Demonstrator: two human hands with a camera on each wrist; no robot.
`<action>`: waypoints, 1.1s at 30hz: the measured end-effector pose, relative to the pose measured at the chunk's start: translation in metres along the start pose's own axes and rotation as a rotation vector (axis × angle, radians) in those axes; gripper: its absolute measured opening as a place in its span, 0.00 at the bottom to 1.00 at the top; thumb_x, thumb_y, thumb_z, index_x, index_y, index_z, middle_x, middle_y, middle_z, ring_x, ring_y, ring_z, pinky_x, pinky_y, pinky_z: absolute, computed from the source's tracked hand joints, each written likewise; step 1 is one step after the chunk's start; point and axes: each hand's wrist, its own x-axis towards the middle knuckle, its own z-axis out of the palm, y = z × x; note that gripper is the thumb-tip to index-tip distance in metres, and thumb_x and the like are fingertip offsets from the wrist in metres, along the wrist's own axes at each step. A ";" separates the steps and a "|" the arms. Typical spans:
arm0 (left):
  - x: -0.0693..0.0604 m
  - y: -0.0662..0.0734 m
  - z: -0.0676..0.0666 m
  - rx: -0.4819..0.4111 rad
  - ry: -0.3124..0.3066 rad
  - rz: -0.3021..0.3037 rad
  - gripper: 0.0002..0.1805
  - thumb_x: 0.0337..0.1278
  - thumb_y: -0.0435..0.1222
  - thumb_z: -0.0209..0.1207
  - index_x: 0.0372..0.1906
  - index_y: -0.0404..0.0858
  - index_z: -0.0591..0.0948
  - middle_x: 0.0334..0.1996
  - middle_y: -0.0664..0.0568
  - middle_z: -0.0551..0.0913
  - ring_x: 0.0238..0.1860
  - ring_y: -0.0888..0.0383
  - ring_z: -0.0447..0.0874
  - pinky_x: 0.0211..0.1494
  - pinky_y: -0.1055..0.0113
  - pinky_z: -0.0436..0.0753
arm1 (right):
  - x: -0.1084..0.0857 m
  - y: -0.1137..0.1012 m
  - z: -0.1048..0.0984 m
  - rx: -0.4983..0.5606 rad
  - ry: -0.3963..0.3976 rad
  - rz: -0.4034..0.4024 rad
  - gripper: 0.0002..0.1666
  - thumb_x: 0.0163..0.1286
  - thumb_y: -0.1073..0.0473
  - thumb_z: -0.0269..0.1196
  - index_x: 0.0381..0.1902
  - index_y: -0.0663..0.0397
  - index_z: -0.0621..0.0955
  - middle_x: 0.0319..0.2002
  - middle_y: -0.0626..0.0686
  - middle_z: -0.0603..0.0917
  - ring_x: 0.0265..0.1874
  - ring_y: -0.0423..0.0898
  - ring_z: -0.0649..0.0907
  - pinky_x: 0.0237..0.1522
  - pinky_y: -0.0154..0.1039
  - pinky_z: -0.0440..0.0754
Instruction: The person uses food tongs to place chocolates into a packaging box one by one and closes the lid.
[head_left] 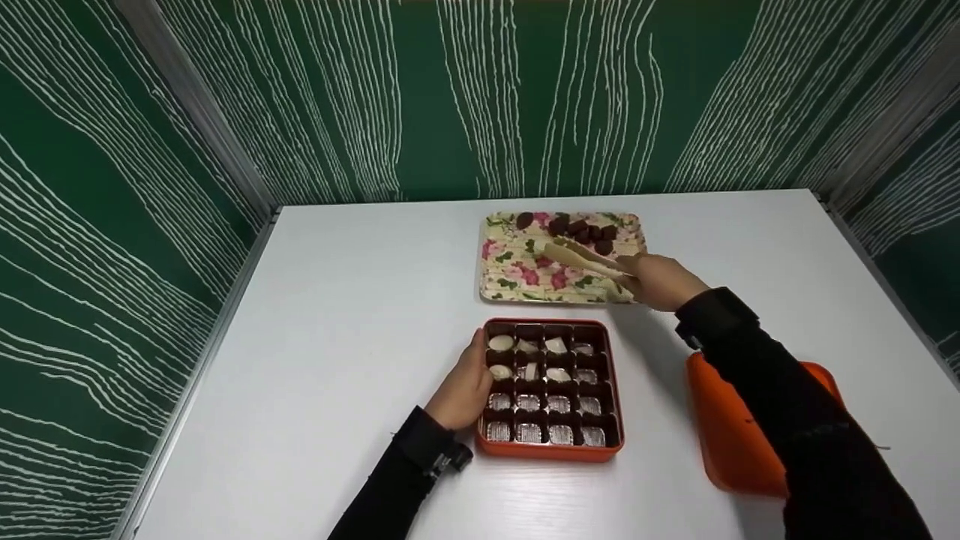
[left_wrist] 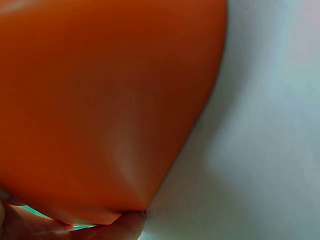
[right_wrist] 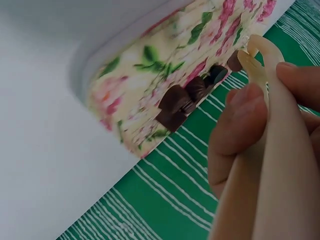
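Observation:
My left hand [head_left: 461, 386] holds the left side of an orange box [head_left: 551, 452]; its fingers [left_wrist: 127, 226] touch the box's smooth orange wall [left_wrist: 110, 100] in the left wrist view. A brown divided insert fills the box. White chocolates [head_left: 501, 343] sit in several compartments of its two far rows, and the two near rows show only clear ribbed bottoms. In my right hand [head_left: 660, 281] is a pair of cream tongs [head_left: 577, 259], tips over a flowered tray [head_left: 517, 289]. Dark chocolates [right_wrist: 175, 98] lie along the tray's far side. Whether the tips touch a piece, I cannot tell.
An orange lid or tray [head_left: 739, 435] lies on the right of the white table [head_left: 360, 315], partly under my right forearm. Green panels with white wavy lines [head_left: 420, 105] rise behind the table and at both sides.

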 end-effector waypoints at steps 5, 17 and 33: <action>0.000 0.001 0.000 0.008 0.005 0.000 0.36 0.72 0.26 0.41 0.78 0.20 0.41 0.79 0.26 0.46 0.80 0.39 0.47 0.82 0.52 0.50 | -0.041 0.009 -0.003 0.028 0.045 -0.044 0.22 0.76 0.66 0.60 0.63 0.75 0.77 0.47 0.70 0.85 0.45 0.66 0.84 0.49 0.62 0.81; -0.001 0.002 0.000 0.006 0.009 -0.010 0.37 0.73 0.27 0.41 0.79 0.21 0.41 0.79 0.27 0.47 0.80 0.40 0.48 0.82 0.52 0.50 | -0.143 -0.008 -0.034 0.108 -0.022 -0.038 0.25 0.75 0.57 0.64 0.68 0.54 0.80 0.38 0.40 0.82 0.32 0.36 0.74 0.32 0.33 0.75; -0.001 0.001 0.001 -0.001 0.009 -0.008 0.37 0.73 0.27 0.42 0.78 0.20 0.42 0.78 0.26 0.48 0.80 0.38 0.49 0.82 0.50 0.51 | -0.170 -0.036 -0.052 -0.025 -0.218 0.058 0.31 0.68 0.59 0.70 0.69 0.49 0.80 0.39 0.38 0.83 0.30 0.35 0.74 0.31 0.31 0.82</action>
